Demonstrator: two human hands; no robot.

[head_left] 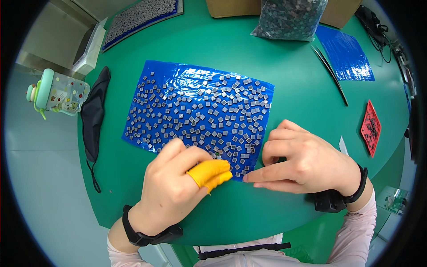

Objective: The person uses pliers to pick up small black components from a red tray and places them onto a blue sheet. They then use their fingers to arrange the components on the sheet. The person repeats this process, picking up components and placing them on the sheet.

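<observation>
A blue plastic film sheet (pixel 178 71) lies on the table, scattered with many small grey square pieces (pixel 224 133). My left hand (pixel 175 182) is over the sheet's near edge. Yellow finger cots (pixel 208 173) cover two of its fingers, which are pressed together; anything between their tips is hidden. My right hand (pixel 298 160) is at the near right corner of the sheet. One stretched fingertip touches that corner with the thumb close below it, and the other fingers are bent. Each wrist wears a black band.
Round the green table (pixel 249 209) lie tweezers (pixel 331 73), a second blue sheet (pixel 344 51) and a red tray (pixel 370 129) of dark bits. A bag of pieces (pixel 291 18) and a filled panel (pixel 140 20) are at the back. A black mask (pixel 94 115) and bottle (pixel 66 93) are left.
</observation>
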